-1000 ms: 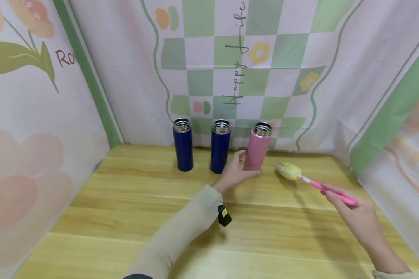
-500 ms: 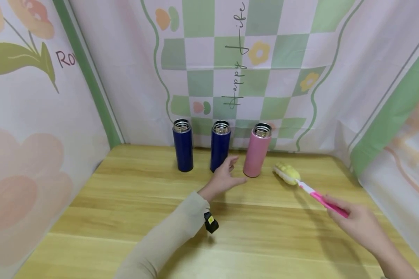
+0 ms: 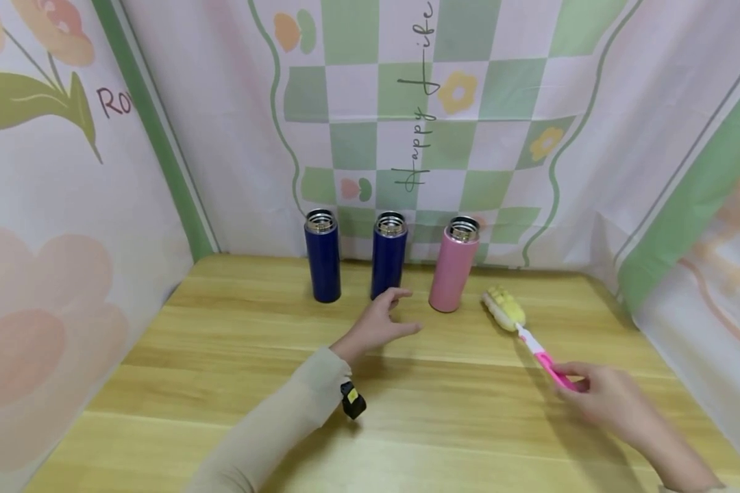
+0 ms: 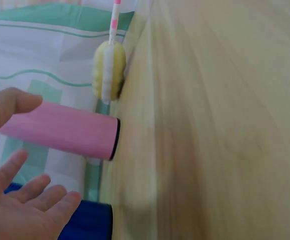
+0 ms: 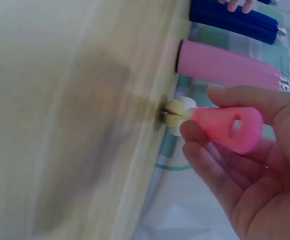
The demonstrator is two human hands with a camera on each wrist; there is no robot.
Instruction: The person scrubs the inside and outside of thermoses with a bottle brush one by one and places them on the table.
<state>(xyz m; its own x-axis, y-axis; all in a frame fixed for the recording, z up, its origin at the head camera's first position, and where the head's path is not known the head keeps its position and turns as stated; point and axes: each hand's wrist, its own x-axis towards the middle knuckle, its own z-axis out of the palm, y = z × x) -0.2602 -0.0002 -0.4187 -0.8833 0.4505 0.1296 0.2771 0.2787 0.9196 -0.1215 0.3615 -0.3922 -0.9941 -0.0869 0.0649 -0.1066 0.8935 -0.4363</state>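
Observation:
My right hand (image 3: 610, 400) grips the pink handle of a bottle brush (image 3: 504, 309), whose yellow and white sponge head points away from me, low over the table to the right of the bottles. In the right wrist view the handle's looped end (image 5: 247, 127) sits between thumb and fingers. My left hand (image 3: 376, 325), fingers spread and holding nothing, hovers in front of the middle blue bottle (image 3: 388, 257). A pink bottle (image 3: 453, 270) stands upright to its right, and another blue bottle (image 3: 324, 263) to its left. All three bottles are lidless, their metal necks showing.
The wooden table (image 3: 222, 383) ends at the back against a curtain (image 3: 401, 103) with green checks and flowers. More printed cloth hangs along the left and right sides. A small black device (image 3: 353, 400) is strapped at my left wrist.
My left hand has drawn back from the pink bottle toward the left and nearer to me. My right hand has come lower and nearer with the bottle brush, its handle now steeper.

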